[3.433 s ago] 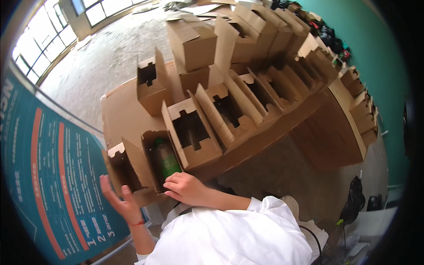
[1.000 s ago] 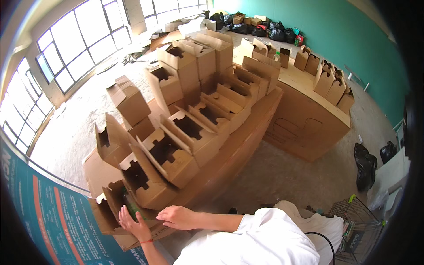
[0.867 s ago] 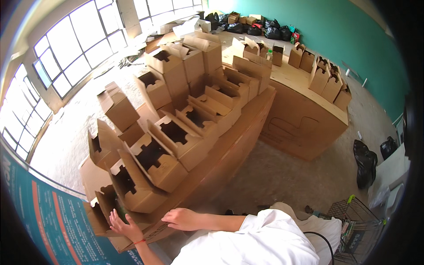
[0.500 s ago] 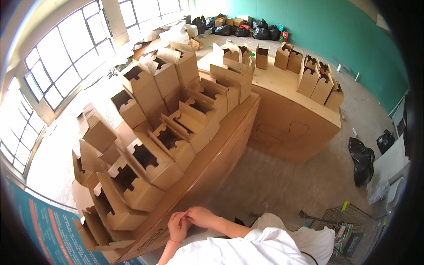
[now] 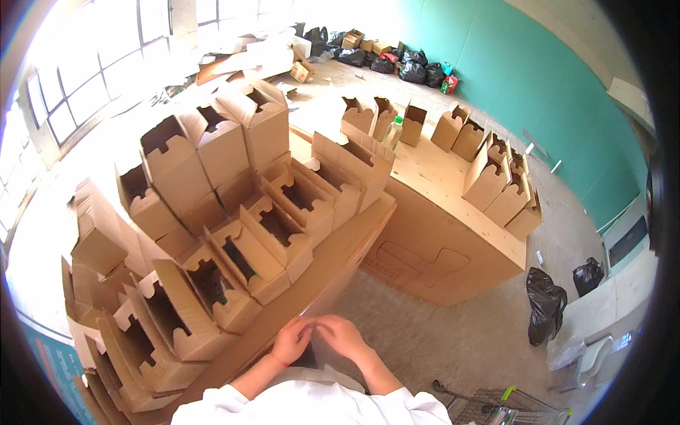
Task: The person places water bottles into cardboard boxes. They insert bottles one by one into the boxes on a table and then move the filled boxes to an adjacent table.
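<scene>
Largest item: long cardboard work surface (image 5: 333, 265), running from 7 o'clock up toward 1 o'clock across the frame. Its near edge passes just above the hands.

Second: plywood-coloured counter block (image 5: 439, 248) at 3 o'clock of centre, top loaded with open cardboard boxes (image 5: 496, 180) along its far and right edges. A clear plastic bottle (image 5: 395, 131) stands among them at about 12 o'clock.

Third: rows of open-topped cardboard boxes (image 5: 212, 205) on the work surface, filling the 8 to 11 o'clock sector, flaps up, several stacked two high. One box near centre (image 5: 244, 258) shows a dark green item inside; kind not resolvable.

Fourth: teal wall (image 5: 538, 78) at 1–2 o'clock, black bags (image 5: 411, 67) piled at its foot. Two more black bags (image 5: 549, 308) on the concrete floor at 4 o'clock. A wire trolley (image 5: 506, 407) at 5 o'clock, partly cut by the rim.

Smallest: the hands, at 6 o'clock, both in white sleeves. Left hand (image 5: 292, 341) and right hand (image 5: 341, 336) meet fingertip to fingertip at the edge of the work surface, fingers curled in narrow. Whether they pinch anything between them: cannot tell, too small. Nearest box to the hands is the open one at 9 o'clock of them (image 5: 212, 294), just apart from the left hand.
</scene>
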Demonstrator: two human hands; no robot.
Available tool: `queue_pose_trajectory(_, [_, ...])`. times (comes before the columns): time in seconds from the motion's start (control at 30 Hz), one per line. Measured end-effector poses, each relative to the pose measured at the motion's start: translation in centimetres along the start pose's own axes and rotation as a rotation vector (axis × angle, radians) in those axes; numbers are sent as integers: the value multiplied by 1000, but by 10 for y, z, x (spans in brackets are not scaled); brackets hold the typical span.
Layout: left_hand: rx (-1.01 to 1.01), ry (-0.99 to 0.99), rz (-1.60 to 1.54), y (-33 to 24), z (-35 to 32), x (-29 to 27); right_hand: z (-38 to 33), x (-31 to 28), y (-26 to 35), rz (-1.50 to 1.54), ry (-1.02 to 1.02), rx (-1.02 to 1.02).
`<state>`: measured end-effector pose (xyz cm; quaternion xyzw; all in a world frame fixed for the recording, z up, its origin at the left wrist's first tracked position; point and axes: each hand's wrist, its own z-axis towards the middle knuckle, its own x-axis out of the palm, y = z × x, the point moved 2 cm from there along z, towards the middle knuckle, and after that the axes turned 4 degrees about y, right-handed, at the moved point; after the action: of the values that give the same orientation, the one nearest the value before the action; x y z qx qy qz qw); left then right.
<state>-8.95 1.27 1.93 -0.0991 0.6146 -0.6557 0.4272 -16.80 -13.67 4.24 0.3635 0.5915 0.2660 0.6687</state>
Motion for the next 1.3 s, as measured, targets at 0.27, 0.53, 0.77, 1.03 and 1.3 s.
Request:
queue_pose_trajectory(0.27, [41, 52, 88, -17, 136, 39, 21, -103, -78, 108, -291, 201])
queue_pose_trajectory(0.53, [94, -473, 366, -58, 316, 88, 94, -205, -146, 208, -233, 32])
queue_pose_trajectory(0.77, [-36, -605, 369, -26, 394, 111, 155, -282, -194, 196, -249, -179])
queue_pose_trajectory(1.03, [-113, -692, 443, -17, 408, 100, 229, -295, -201, 262, -281, -91])
queue_pose_trajectory(1.3, [-118, -738, 350, -15, 405, 102, 308, -299, -200, 368, -229, -68])
